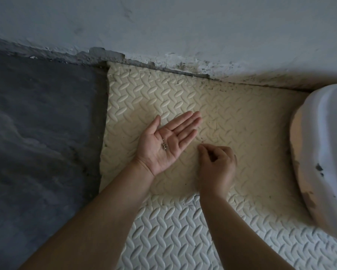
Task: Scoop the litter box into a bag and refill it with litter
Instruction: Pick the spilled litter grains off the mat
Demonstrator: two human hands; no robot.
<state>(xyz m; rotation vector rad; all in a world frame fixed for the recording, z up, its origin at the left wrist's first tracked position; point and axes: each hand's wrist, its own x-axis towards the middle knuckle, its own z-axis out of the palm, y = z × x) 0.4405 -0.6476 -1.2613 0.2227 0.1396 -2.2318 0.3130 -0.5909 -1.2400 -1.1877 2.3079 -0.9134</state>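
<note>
2 hands above the cream mat tile (241, 117): left hand (167, 141), right hand (216, 164). 2 tiles: that one, plus white mat tile (173, 230) on its near side. 1 litter box (319, 143) at its right. Litter grains (164, 146): a few, count unclear.

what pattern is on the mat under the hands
The cream foam mat has a raised diamond-plate pattern of crisscrossing ovals, clearest in the head view.

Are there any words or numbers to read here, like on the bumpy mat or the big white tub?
None: no words, numbers or signs can be read in this picture.
The foam mat has only a raised oval pattern.
The white litter box shows dark smudges, no label.
The wall has only stains and chipped paint.
</note>
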